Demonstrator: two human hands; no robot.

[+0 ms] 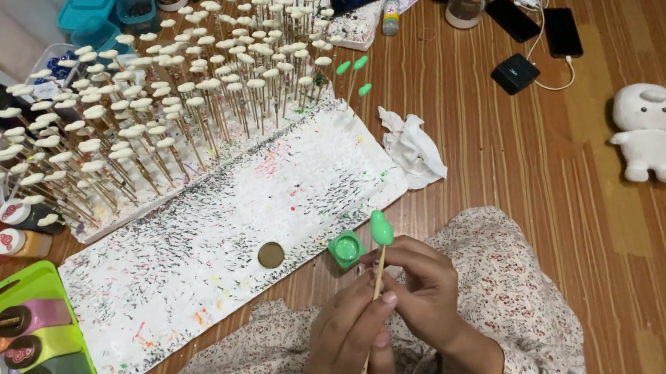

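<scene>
Pinching one wooden stick together — left hand, right hand — near the foam board's edge.

I count two phones charging on the floor, one plush toy, three green-tipped sticks standing in foam, and two hands gripping one stick.
</scene>
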